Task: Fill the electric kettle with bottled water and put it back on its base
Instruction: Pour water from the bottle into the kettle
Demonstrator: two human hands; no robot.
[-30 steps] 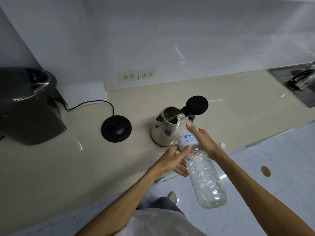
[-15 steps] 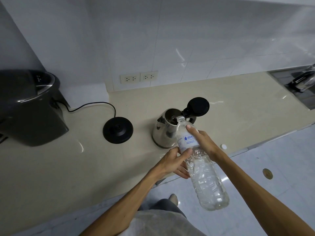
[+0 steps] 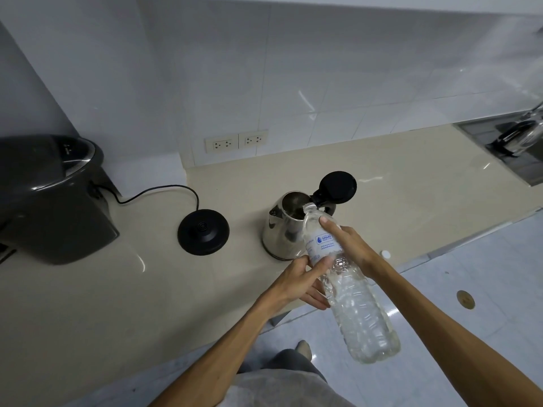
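Note:
A steel electric kettle (image 3: 277,230) stands on the beige counter (image 3: 117,289) with its black lid (image 3: 338,187) flipped up. A large clear water bottle (image 3: 358,312) is tilted with its uncapped mouth over the kettle's opening. My right hand (image 3: 349,245) grips the bottle's upper part by the label. My left hand (image 3: 299,284) holds the bottle from the left, just below the label. The round black kettle base (image 3: 203,232) lies on the counter to the kettle's left, apart from it, its cord running left.
A dark grey appliance (image 3: 50,198) stands at the counter's left end. Two wall sockets (image 3: 236,141) sit behind the base. A small white cap (image 3: 385,254) lies near the counter's front edge. A sink with a tap (image 3: 520,139) is far right.
The bottle's mouth has stayed over the kettle opening, both hands holding it; the view has shifted slightly.

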